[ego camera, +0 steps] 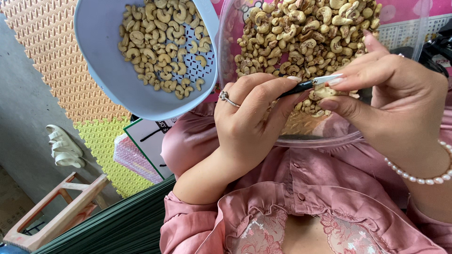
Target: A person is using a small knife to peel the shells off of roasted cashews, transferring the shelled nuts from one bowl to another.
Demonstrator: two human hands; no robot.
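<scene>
Both hands busy over the clear bowl (pixel 325 138) — a cashew under the blade.

The left hand (pixel 249 127), ring on one finger, is closed around a small black-handled knife (pixel 308 84); the right hand (pixel 395 99), with a pearl bracelet (pixel 419 178) at the wrist, pinches a cashew (pixel 322 92) between thumb and fingers, the blade tip touching it. Just behind sits the clear bowl's heap of nuts — and beside it, to the left, a pale blue colander (pixel 108 70) with paler cashews.

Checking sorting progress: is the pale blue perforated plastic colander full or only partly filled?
Partly filled: the pale blue perforated plastic colander holds a shallow layer of cashews, with bare holes and wall showing.
</scene>
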